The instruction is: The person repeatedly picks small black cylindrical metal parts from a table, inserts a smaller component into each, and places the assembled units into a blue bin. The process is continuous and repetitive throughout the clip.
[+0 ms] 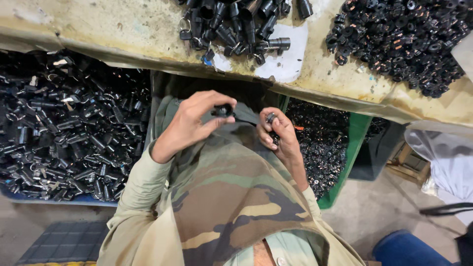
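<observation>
Fingers (217, 106) of the left hand (189, 125) pinch a small black plastic part (222, 110), the right hand (278, 133) nips a smaller piece (270, 117), both below the bench (148, 34) front edge; each looks light, rigid, best gripped across its sides.

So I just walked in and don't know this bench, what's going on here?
A person in a camouflage garment sits at a worn workbench. The left hand pinches a small black part; the right hand holds another small dark piece close beside it. Piles of black parts lie on the bench, and bins below hold many more.
</observation>
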